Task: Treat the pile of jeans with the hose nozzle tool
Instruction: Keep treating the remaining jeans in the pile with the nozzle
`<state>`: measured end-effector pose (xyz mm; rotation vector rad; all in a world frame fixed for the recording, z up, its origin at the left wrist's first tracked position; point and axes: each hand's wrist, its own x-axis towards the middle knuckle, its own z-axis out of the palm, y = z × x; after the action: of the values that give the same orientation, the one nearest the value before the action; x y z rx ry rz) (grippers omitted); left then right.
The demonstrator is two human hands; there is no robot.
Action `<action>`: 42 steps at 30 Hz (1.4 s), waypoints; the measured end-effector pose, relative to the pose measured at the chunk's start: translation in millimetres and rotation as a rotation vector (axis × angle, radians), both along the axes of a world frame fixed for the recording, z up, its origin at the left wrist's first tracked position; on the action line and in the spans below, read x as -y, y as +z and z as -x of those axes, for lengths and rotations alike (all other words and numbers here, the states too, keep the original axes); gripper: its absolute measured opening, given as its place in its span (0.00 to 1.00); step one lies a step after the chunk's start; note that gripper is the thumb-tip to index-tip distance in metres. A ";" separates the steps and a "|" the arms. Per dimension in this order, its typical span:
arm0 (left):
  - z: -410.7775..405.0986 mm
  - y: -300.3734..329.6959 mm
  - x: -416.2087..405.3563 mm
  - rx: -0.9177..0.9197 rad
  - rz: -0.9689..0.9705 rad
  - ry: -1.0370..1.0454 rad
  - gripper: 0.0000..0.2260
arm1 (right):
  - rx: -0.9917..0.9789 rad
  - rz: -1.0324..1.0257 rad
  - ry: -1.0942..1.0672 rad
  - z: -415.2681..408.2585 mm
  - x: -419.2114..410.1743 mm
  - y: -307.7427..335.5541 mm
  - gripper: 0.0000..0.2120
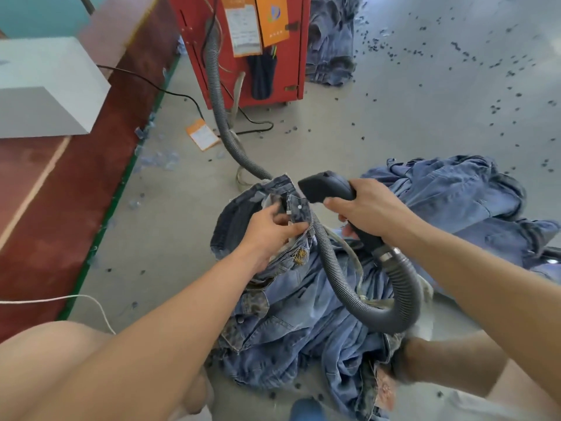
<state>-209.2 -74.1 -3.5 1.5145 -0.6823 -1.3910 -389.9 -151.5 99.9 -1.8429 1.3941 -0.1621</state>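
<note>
Denim fills the lower middle of the view: a pile of jeans [303,323] lies on the grey concrete floor [394,95] between the person's knees. The left hand [270,229] pinches the waistband of one pair of jeans [261,205], lifting it above the pile. The right hand [364,211] is wrapped around the handle of the black hose nozzle tool [326,186], whose tip sits just beside the raised waistband. A ribbed grey hose [349,287] loops from the handle over the pile and runs back to a red machine [243,56] standing well apart. More jeans [455,192] lie heaped to the right, and dark lint bits [455,53] dot the floor.
</note>
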 end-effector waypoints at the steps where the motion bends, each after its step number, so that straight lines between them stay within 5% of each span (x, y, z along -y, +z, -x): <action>1: 0.6 -0.1 -0.6 -0.009 -0.018 0.043 0.19 | 0.066 -0.020 -0.054 1.2 3.9 -0.2 0.11; 3: -1.0 -0.2 -1.4 -0.028 -0.064 0.161 0.14 | 0.177 -0.091 -0.111 6.2 8.1 0.3 0.12; 7: -6.5 -0.1 2.6 -0.078 -0.082 0.243 0.11 | 0.081 -0.014 -0.024 17.7 3.7 -2.6 0.13; 14: -8.4 8.0 5.3 -0.215 -0.095 0.300 0.18 | -0.013 -0.092 0.245 17.2 -16.9 3.9 0.11; 18: -4.3 11.4 3.0 -0.373 -0.061 0.205 0.15 | 0.112 -0.167 0.052 5.0 -12.6 -2.0 0.13; 22: -2.8 14.0 -0.8 -0.483 0.015 0.071 0.25 | 0.230 -0.245 -0.190 8.3 6.4 3.4 0.16; 29: -6.9 17.9 4.3 -0.485 0.056 0.130 0.17 | 0.214 -0.064 -0.067 27.0 -3.1 18.1 0.11; 33: -6.6 20.9 5.1 -0.461 0.049 0.093 0.07 | 0.042 0.086 0.058 26.3 -6.9 20.4 0.10; 37: -14.1 17.6 2.4 -0.356 0.021 0.102 0.16 | -0.172 0.168 0.109 23.9 -4.7 13.8 0.14; 42: -22.0 24.2 -1.2 -0.525 0.051 0.074 0.19 | -0.216 0.164 0.248 18.6 -3.0 21.0 0.13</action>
<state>-187.1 -72.9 20.7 1.0538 -0.3262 -1.6104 -408.5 -148.5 121.0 -2.2064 1.3115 0.0529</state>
